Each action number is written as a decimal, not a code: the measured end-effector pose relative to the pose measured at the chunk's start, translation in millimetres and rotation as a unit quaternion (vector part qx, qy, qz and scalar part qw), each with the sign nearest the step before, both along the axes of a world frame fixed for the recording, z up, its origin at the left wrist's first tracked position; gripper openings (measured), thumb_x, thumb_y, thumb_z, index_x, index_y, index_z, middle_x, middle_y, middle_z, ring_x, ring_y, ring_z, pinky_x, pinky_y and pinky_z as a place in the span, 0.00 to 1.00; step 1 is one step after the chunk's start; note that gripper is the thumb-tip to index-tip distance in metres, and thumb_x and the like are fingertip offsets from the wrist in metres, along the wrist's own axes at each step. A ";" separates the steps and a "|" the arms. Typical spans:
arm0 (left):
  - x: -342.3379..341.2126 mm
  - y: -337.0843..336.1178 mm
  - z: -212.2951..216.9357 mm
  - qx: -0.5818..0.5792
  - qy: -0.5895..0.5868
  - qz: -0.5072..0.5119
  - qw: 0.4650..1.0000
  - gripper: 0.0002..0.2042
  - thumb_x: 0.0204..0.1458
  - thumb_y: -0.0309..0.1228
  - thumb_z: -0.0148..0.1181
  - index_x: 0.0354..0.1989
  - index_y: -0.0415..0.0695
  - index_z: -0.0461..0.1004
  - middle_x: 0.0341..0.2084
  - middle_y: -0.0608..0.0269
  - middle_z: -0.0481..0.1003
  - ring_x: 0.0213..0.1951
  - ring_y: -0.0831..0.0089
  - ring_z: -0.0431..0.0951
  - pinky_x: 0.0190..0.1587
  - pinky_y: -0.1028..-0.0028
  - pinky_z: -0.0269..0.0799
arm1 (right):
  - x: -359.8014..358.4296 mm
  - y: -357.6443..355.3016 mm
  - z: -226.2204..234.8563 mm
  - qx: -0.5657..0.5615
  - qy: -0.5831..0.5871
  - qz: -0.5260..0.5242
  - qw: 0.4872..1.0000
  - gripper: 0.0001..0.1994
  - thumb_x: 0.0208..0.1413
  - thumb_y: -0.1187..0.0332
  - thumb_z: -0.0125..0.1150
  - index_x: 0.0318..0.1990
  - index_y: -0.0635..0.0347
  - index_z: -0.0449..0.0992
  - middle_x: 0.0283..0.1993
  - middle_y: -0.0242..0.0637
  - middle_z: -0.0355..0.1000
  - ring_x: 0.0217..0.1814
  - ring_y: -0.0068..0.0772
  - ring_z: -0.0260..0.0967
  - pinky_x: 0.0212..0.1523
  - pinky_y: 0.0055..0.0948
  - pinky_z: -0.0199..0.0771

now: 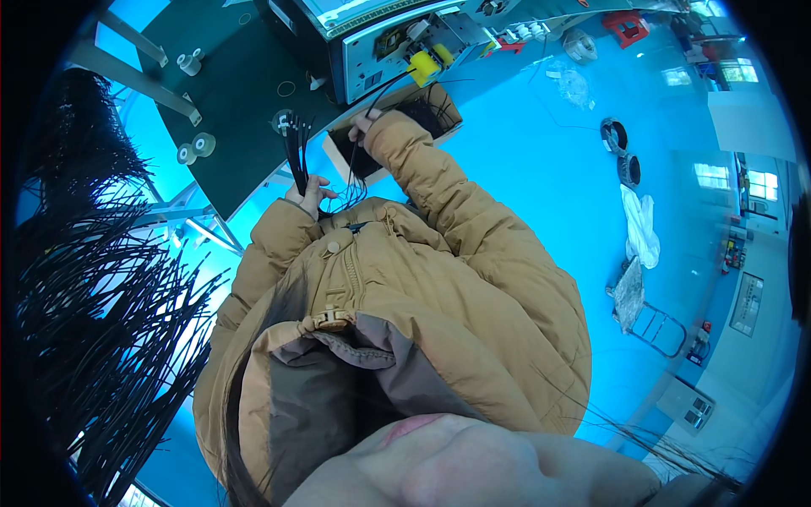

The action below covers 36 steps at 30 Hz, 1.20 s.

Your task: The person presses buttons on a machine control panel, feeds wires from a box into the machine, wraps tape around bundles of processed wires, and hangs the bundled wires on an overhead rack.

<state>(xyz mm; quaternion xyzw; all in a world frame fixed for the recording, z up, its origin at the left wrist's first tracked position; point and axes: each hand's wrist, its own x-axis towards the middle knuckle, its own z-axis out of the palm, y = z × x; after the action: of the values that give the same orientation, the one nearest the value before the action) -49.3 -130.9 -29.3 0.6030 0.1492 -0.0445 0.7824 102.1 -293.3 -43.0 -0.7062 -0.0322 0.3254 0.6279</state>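
My left hand point(312, 196) is closed round a bundle of thin black wires point(296, 160), whose pale-tipped ends stand up above the fist. Their loose lengths hang down toward the front of my tan jacket. Over an open cardboard box point(339, 159), my right hand point(365, 127) is pinched on a single black wire point(389, 87), which runs up toward the yellow parts point(424, 68) of a bench machine point(376, 63). More black wires point(431, 114) lie inside the box. The sleeve partly covers the box and my right wrist.
A dark green table point(232, 110) bears the machine and small pale rolls point(203, 144). Large masses of black wire point(101, 338) hang at the left. On the blue floor are black coils point(614, 135), white plastic point(639, 224), a hand cart point(663, 331) and a red stool point(625, 28).
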 end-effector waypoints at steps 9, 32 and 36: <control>-1.4 2.8 7.6 0.051 0.056 -0.012 0.997 0.19 0.47 0.44 0.45 0.30 0.36 0.65 0.08 0.67 0.59 0.16 0.74 0.69 0.20 0.78 0.64 | 5.3 -13.2 -15.4 0.021 -0.199 -0.049 0.979 0.13 0.54 0.64 0.34 0.33 0.64 0.63 0.23 0.38 0.67 0.25 0.29 0.64 0.30 0.24 0.65; 11.5 6.3 11.3 0.026 -0.009 -0.063 0.998 0.17 0.50 0.41 0.41 0.33 0.37 0.63 0.29 0.54 0.70 0.35 0.67 0.70 0.37 0.73 0.67 | -84.9 18.0 69.9 -0.282 -0.323 0.406 0.807 0.14 0.49 0.56 0.40 0.35 0.54 0.68 0.24 0.43 0.66 0.24 0.45 0.63 0.28 0.38 0.62; 4.9 -1.0 16.3 -0.032 -0.010 0.042 0.999 0.17 0.49 0.43 0.41 0.27 0.38 0.62 0.19 0.59 0.68 0.28 0.69 0.71 0.31 0.74 0.68 | -66.2 1.1 69.8 -0.207 -0.325 0.392 0.835 0.16 0.47 0.55 0.43 0.38 0.54 0.67 0.26 0.41 0.68 0.26 0.41 0.65 0.30 0.32 0.64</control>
<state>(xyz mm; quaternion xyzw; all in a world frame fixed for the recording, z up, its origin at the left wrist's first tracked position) -44.4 -131.9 -13.1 0.5711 0.1648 -0.0101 0.8041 35.9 -292.1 26.8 -0.8132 -0.4405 0.2949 0.2401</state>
